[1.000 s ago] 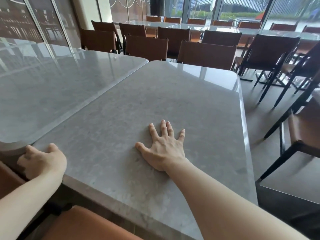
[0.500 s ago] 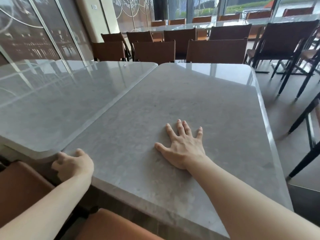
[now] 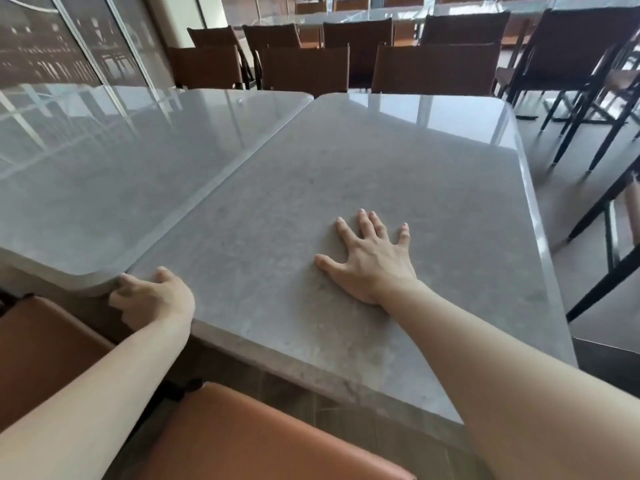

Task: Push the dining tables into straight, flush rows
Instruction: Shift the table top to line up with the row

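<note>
Two grey stone-top tables sitting side by side. Right table (image 3: 363,188) is lying against the left table (image 3: 114,174) along one long seam, edges touching from far end to near corner. The near edges aren't level: the right table is sticking out further toward the camera than the left one.

Left hand (image 3: 154,299) is gripping the near-left corner of the right table, fingers curled over the edge right where the two rounded corners meet. Right hand (image 3: 372,261) is lying flat on the right table's top, fingers spread and straight, palm down, holding nothing.

Orange seat (image 3: 263,441) is sitting just below the near edge. Brown chairs (image 3: 304,69) are standing along the far edge.
</note>
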`<state>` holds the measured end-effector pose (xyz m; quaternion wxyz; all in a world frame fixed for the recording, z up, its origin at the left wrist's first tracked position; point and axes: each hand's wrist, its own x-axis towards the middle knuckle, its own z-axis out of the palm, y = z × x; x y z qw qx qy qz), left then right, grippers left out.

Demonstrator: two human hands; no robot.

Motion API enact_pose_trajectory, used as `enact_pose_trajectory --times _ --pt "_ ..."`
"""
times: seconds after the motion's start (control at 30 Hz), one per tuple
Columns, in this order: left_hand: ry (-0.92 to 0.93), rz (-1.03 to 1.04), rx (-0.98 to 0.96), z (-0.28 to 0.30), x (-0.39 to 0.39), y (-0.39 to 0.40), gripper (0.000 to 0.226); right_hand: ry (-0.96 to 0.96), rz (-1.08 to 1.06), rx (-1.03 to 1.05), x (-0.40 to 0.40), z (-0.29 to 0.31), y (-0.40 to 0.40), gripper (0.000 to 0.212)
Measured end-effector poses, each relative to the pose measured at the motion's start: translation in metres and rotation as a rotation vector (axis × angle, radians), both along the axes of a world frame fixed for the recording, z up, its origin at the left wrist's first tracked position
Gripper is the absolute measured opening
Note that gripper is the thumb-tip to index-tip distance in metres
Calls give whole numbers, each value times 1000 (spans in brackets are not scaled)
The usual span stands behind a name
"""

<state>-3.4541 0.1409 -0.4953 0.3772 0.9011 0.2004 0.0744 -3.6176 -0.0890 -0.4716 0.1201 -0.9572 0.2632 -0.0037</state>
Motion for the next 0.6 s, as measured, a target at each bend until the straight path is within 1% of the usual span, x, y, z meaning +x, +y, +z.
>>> enact_pose_trajectory --times 0.07,0.1,0.2,0.23,0.27,0.3,0.37,0.4,0.43,0.5,0.53,0.6 --pt "11 -14 -4 -2 1 2 56 -35 -14 -1 1 1 0 84" --pt "11 -9 -6 -2 1 1 56 -85 -26 8 0 2 0 79" --pt "10 -10 -2 -2 2 -3 57 -318 -64 50 -23 4 12 57" --pt "21 -27 0 0 0 -3 58 -339 -67 63 -37 5 21 50" --pt "49 -51 -23 4 -1 1 61 -307 -55 80 -51 5 29 48" --pt "91 -108 -45 7 -4 8 65 -230 -41 100 -65 6 34 50" --pt "209 -286 -77 14 -18 32 77 -33 -39 190 -83 19 42 57" --pt "264 -344 -64 19 -28 44 81 49 -53 245 -87 32 44 57" --pt "285 -365 -39 26 -41 53 79 109 -80 307 -91 48 46 54" --pt "239 -413 -33 47 -74 58 66 209 -138 437 -109 79 57 44" --pt "199 -460 -86 61 -91 51 58 258 -147 519 -125 92 64 44" --pt "144 -595 -210 94 -126 27 48 311 -169 725 -161 114 77 53"
